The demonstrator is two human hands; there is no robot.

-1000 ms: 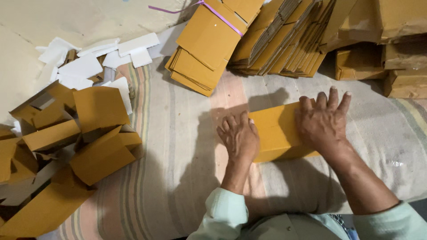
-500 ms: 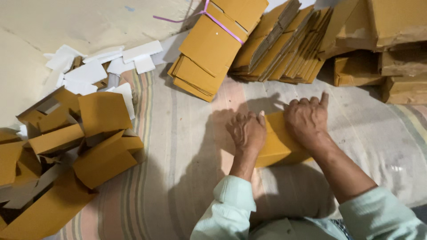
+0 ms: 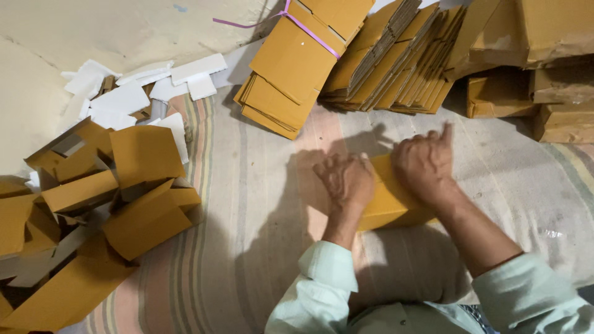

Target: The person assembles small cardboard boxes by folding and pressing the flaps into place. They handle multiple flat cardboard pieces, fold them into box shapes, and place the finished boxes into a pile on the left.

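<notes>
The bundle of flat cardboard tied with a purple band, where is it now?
In the head view, the tied bundle lies at top centre on the striped cloth, beyond both hands, between the white scraps and the leaning cardboard stacks.

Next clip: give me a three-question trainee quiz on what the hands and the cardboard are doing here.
1. True or false: both hands rest on the same yellow cardboard piece.
2. What binds the flat cardboard bundle at the top of the view? A) a purple band B) brown tape C) a metal clip
3. Where does the heap of folded boxes lie relative to the person?

Key
1. True: the left hand and right hand both press on it, on the striped cloth.
2. A, the purple band.
3. On the person's left, beside the white card pieces.
</notes>
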